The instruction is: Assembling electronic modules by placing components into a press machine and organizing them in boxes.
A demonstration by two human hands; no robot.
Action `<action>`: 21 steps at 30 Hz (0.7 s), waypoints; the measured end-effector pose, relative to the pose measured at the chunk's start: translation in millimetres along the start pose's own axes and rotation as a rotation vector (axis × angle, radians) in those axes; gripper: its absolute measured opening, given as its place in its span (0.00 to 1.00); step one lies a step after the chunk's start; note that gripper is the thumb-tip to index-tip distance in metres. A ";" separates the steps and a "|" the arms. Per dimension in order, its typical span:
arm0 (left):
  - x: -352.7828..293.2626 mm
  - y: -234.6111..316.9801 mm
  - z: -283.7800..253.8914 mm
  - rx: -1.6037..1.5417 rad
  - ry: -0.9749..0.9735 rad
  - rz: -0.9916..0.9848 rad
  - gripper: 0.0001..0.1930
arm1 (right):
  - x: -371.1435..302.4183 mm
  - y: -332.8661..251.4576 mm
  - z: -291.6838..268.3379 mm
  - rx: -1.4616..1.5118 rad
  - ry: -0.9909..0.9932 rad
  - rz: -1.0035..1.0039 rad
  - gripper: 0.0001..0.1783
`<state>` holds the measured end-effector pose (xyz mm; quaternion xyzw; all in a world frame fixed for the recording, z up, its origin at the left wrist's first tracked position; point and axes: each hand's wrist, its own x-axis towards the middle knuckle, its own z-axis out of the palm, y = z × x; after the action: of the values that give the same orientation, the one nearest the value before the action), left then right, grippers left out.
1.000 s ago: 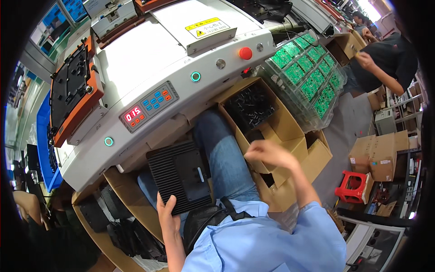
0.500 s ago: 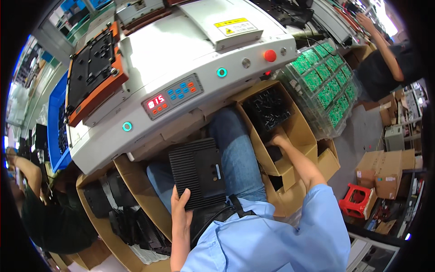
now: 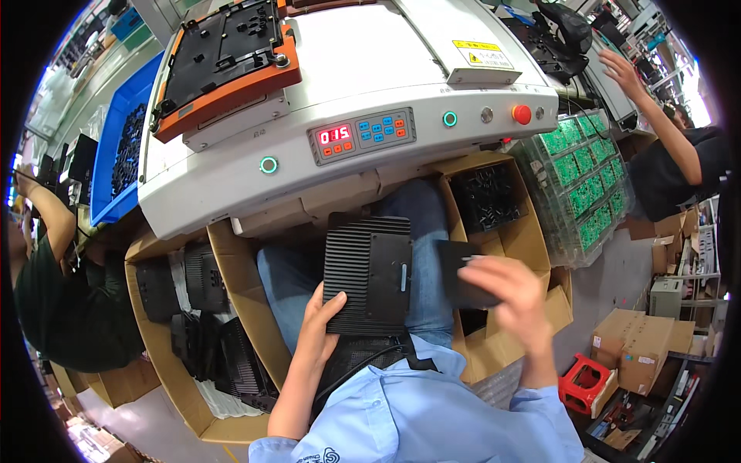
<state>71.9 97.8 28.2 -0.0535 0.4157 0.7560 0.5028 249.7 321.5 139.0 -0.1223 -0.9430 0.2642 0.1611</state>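
Head view: the left hand [image 3: 318, 328] grips a ribbed black casing [image 3: 351, 274] by its lower left edge, thumb on top, over the lap. Beside it, the slightly blurred right hand [image 3: 515, 297] pinches a flat dark plate [image 3: 457, 274] at its right side, apart from the casing. Cardboard boxes [image 3: 251, 301] flank the legs; beyond stands a white machine [image 3: 363, 85], with green circuit boards [image 3: 587, 193] to its right.

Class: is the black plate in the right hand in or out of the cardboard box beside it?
Out: the right hand holds the black plate, which hides part of the jeans and the box rim.
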 end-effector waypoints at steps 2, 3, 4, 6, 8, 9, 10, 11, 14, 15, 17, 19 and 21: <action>-2.5 0.4 2.4 -0.011 -0.018 0.001 0.16 | 16.7 -6.2 37.6 -0.118 0.056 -0.329 0.20; -4.4 1.0 6.5 -0.004 -0.008 -0.009 0.16 | 21.0 -9.2 50.6 -0.163 0.049 -0.371 0.20; -5.9 1.3 8.7 0.001 0.003 -0.016 0.16 | 22.1 -9.3 62.8 -0.173 0.046 -0.375 0.19; -9.4 1.9 5.7 -0.015 0.011 0.009 0.17 | 25.4 -13.7 81.2 -0.131 0.061 -0.373 0.21; -10.6 3.5 -1.7 -0.064 0.024 0.006 0.18 | 24.1 -16.6 91.9 -0.135 0.006 -0.379 0.22; -10.2 3.8 -5.1 -0.048 0.037 0.033 0.18 | 23.7 -18.4 95.9 -0.147 -0.044 -0.369 0.24; -11.0 3.9 -8.5 -0.056 0.045 0.043 0.18 | 23.0 -19.4 97.8 -0.142 -0.051 -0.381 0.24; -12.5 3.9 -11.3 -0.050 0.036 0.047 0.18 | 21.4 -19.5 97.6 -0.143 -0.093 -0.382 0.24; -15.2 7.5 -14.0 0.009 0.023 0.058 0.18 | 22.7 -18.4 95.2 -0.149 -0.177 -0.403 0.26; -15.2 9.3 -14.0 0.070 0.015 0.061 0.19 | 24.5 -18.8 93.4 -0.156 -0.213 -0.416 0.27; -15.0 14.2 -19.0 0.004 -0.045 0.012 0.19 | 34.2 -24.5 80.5 -0.212 -0.270 -0.467 0.28; -16.4 15.8 -18.1 0.004 -0.119 -0.046 0.19 | 38.6 -25.0 77.6 -0.271 -0.321 -0.517 0.29; -16.6 7.3 -32.5 -0.059 -0.125 -0.080 0.20 | 39.6 -18.5 86.6 -0.223 -0.274 -0.583 0.32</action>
<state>63.1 62.7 19.6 -0.0375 0.3585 0.7492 0.5557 178.7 278.8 88.4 0.1722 -0.9743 0.1160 0.0875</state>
